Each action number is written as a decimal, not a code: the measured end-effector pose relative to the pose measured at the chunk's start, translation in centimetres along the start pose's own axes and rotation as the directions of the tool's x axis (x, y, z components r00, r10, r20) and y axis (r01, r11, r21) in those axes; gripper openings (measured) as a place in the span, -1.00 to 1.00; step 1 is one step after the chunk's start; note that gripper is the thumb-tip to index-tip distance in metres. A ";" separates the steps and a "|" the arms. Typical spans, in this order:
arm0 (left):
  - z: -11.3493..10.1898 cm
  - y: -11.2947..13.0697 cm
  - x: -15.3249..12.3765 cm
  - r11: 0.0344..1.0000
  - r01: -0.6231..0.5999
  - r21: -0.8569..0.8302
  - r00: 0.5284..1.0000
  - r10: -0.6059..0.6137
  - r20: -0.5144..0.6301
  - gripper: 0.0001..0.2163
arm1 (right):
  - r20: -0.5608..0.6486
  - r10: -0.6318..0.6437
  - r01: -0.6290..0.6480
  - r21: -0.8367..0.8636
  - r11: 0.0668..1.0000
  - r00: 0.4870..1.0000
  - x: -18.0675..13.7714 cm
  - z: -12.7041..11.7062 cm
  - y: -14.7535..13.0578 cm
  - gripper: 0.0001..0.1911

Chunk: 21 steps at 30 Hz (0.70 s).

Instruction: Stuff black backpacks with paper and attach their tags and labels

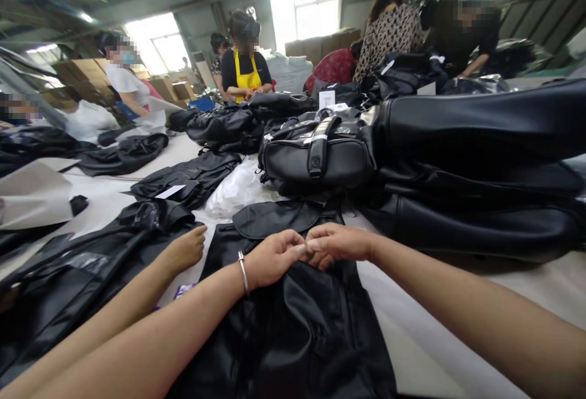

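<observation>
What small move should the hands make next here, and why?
Probably a small one: finish the pinch between the left hand and right hand before shifting the bag. Their fingers meet above it, and anything held there is too small to tell.

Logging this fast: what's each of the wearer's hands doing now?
Left hand: closed in a pinch; anything held can't be told.
Right hand: pinched closed at the left's fingertips; anything held, unclear.
</observation>
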<state>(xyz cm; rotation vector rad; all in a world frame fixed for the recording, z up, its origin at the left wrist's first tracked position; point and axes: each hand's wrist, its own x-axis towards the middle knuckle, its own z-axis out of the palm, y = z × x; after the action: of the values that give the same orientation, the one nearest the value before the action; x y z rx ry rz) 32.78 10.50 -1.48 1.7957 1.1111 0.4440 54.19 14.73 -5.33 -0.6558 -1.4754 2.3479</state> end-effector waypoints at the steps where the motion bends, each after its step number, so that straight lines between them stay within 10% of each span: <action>1: 0.0 0.5 -0.2 1.000 -0.015 -0.009 0.999 0.015 -0.045 -0.70 | 0.080 0.062 -0.066 0.046 0.997 0.995 1.0 0.0 -0.1 -0.55; 6: -0.1 1.4 -0.6 0.996 -0.029 0.090 0.979 0.047 -0.198 -0.73 | 0.420 0.296 -0.349 0.053 0.935 0.858 4.2 0.8 2.1 -0.39; 11: 0.3 0.7 -0.1 0.977 -0.047 0.206 0.982 0.083 -0.167 -0.73 | 0.531 0.421 -0.526 0.057 0.848 0.735 4.6 2.7 4.2 -0.67; 21: -0.4 -0.9 -0.6 0.964 -0.032 0.265 0.978 0.085 -0.192 -0.76 | 0.412 0.297 -0.385 0.148 0.911 0.861 3.2 3.4 5.6 -0.38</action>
<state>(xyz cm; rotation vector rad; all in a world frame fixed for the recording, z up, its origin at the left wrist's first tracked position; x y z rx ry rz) 31.74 10.35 -1.98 2.0524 1.3082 0.5459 49.70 11.23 -9.81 -0.4463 -1.2792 3.0094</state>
